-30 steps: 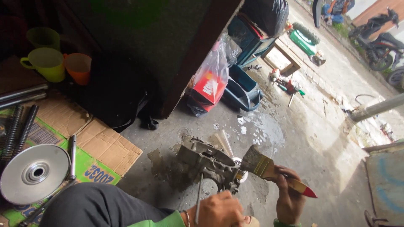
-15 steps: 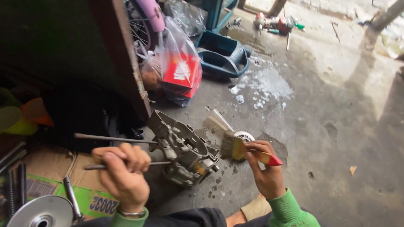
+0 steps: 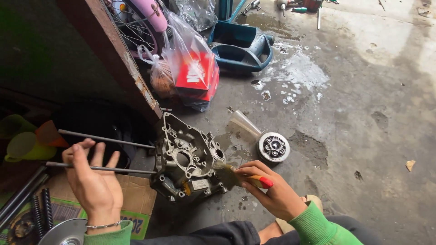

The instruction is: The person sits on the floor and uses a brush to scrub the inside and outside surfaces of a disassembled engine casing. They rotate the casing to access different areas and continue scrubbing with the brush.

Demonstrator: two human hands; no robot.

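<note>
A grey cast-metal engine case [image 3: 188, 159] stands tilted on the wet concrete floor [image 3: 363, 113], its open, ribbed inner face turned up toward the camera. Two long thin steel studs [image 3: 106, 154] run out of its left side, roughly level and nearly parallel.

The left hand [image 3: 93, 179] is curled loosely around the lower stud, fingers partly spread and the index fingertip reaching up to the upper stud; a thin metal bracelet sits at the wrist above a green cuff.

The right hand [image 3: 270, 195] is closed around the yellow-and-red handle of a flat paintbrush [image 3: 240, 176], whose dark wet bristles press against the lower right edge of the case.

Just beyond the brush, a round grey metal disc with a spoked centre [image 3: 274, 147] lies flat on the floor, and a clear cone-shaped plastic funnel [image 3: 245, 123] lies on its side touching it.

Behind the case, a clear plastic bag holding a red box [image 3: 195, 75] leans near a blue plastic tray [image 3: 243, 45].

To the left, a flattened brown cardboard sheet [image 3: 136, 199] lies under the case's corner, with black coil springs [image 3: 43, 208] and a shiny metal disc [image 3: 68, 232] on it.
</note>
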